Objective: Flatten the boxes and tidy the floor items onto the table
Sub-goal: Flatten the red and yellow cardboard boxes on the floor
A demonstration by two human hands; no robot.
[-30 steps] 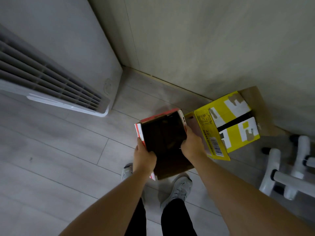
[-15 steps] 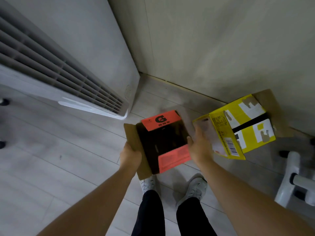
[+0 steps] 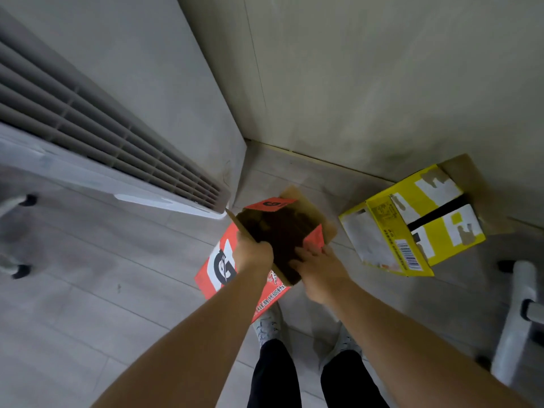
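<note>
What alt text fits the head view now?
A person's left hand grips the rim of an open red cardboard box, right hand touching its flap. A yellow cardboard box lies on the grey floor beyond.

I saw a floor [image 3: 88, 290] of pale grey wood-look planks. A yellow cardboard box [image 3: 412, 225] with a black strip across its top lay on it beside the wall at right. A white louvred unit [image 3: 117, 119] stood on it at left, a white tubular frame [image 3: 518, 319] at far right, and the person's white sneakers [image 3: 268, 325] between them.
</note>
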